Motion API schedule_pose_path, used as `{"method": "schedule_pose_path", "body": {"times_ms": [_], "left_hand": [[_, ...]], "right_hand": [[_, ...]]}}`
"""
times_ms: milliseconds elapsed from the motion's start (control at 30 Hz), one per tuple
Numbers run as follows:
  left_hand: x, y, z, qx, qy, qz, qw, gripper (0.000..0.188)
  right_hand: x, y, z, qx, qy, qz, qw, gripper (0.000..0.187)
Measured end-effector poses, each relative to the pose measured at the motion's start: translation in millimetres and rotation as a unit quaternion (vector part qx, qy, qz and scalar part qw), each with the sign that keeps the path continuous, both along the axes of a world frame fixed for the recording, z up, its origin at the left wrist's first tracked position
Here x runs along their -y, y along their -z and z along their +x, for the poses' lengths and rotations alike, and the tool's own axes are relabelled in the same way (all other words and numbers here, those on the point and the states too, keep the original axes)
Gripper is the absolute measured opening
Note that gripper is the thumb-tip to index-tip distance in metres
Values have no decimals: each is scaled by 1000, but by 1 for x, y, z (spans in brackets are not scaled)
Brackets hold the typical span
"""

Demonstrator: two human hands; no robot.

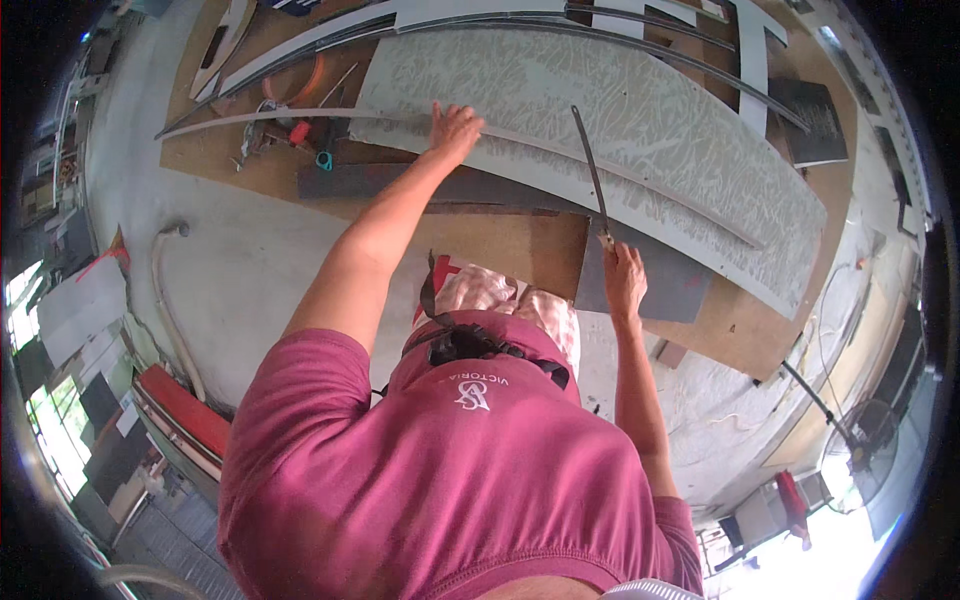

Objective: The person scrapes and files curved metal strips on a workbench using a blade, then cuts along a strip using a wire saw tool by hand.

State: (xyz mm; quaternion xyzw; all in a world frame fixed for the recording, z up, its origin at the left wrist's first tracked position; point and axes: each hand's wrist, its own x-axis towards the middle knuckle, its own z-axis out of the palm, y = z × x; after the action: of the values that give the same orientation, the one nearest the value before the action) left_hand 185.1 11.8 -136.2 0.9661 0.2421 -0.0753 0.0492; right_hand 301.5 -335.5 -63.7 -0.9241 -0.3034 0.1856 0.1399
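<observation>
My left hand (457, 135) reaches over the patterned grey-green panel (700, 160). Its fingers curl over a long, thin light-grey strip (560, 152) that runs across the panel and past its left end. Lower and to the right, my right hand (625, 275) is closed around the near end of a narrow dark hacksaw blade (590, 160). The blade points away from me, its far tip with a small hole above the panel, and it crosses over the strip in the view. Its teeth are too small to make out.
Beneath the panel lies a brown board tabletop (240, 165). Red-handled pliers (299, 132) and a teal ring-shaped item (323, 160) lie left of the panel. Long dark-edged strips (540, 20) stretch along the far side. A dark sheet (650, 275) sits under my right hand; a fan (862, 452) stands right.
</observation>
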Motion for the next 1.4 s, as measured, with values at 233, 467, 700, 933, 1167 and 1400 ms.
{"method": "schedule_pose_path", "body": {"times_ms": [233,467,700,933,1167,1400], "left_hand": [[80,0,83,0,48,-89,995,16],[91,-2,96,-1,38,-97,995,14],[98,-2,98,-7,23,-67,997,14],[91,-4,58,54,-6,-29,998,38],[93,-2,4,18,-46,-35,998,71],[93,1,10,16,-71,-38,997,62]], "right_hand": [[-16,7,-45,-57,77,36,995,17],[-38,27,-68,-77,68,23,994,18],[-44,41,-77,-69,53,-12,996,23],[-46,52,-83,-118,63,-52,990,28],[-61,45,-78,-164,52,-54,984,29],[-57,50,-81,-201,25,-26,979,32]]}}
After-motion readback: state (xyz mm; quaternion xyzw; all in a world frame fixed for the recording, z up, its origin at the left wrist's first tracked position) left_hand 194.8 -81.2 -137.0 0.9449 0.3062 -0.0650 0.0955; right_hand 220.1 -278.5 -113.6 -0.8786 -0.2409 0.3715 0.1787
